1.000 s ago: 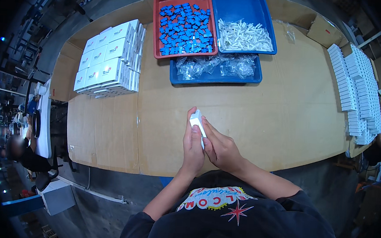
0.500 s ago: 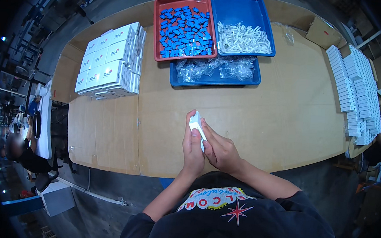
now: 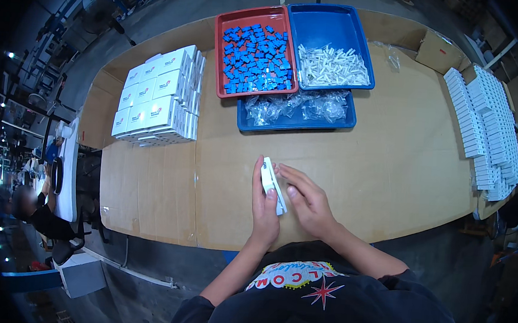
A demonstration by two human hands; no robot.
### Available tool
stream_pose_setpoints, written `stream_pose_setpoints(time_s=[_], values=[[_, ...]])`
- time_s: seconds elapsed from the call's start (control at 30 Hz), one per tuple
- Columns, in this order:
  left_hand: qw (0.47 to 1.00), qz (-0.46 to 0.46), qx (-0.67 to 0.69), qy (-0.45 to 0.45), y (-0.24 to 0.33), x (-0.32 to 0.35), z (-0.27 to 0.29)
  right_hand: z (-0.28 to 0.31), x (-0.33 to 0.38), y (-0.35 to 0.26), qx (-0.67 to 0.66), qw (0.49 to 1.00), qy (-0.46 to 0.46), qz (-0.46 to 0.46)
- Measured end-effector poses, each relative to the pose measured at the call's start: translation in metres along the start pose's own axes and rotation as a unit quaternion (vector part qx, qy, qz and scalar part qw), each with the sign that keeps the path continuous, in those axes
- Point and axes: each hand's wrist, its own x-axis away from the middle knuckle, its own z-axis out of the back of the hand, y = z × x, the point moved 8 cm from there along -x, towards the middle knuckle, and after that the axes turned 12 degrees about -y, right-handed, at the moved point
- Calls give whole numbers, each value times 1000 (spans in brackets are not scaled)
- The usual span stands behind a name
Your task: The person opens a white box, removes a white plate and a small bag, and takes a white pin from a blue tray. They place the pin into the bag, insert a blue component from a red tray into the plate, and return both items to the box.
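A slim white box (image 3: 270, 177), standing on its narrow edge, is held in my left hand (image 3: 263, 217) above the near middle of the table. The left thumb presses on the side of the box and the fingers lie behind it. My right hand (image 3: 311, 210) is just to the right, fingers stretched and thumb apart. Its fingertips are close to the upper end of the box; whether they touch it I cannot tell. The left palm hides part of the box.
A cardboard-covered table (image 3: 360, 174) carries stacked white boxes (image 3: 155, 94) at left and more stacks (image 3: 489, 129) at right. Behind are a red tray (image 3: 220, 75) of blue pieces, a blue tray (image 3: 325, 25) of white pieces, and a lower blue tray (image 3: 297, 127) of clear bags. A person (image 3: 48, 219) sits far left.
My right hand has drawn away from the box, which both hands gripped before. More of the box's side now shows in my left hand. The whole view has shifted slightly.
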Motion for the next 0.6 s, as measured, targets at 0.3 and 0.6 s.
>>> stream_pose_setpoints(time_s=[0.3, 0.6], values=[[999, -35, -12, -18, 6, 4, -5, -31, 7, 34, -427, 869, -23, -249], [986, -101, -120, 50, 3, 4, 12, -40, -3, 5, -333, 933, -31, -136]])
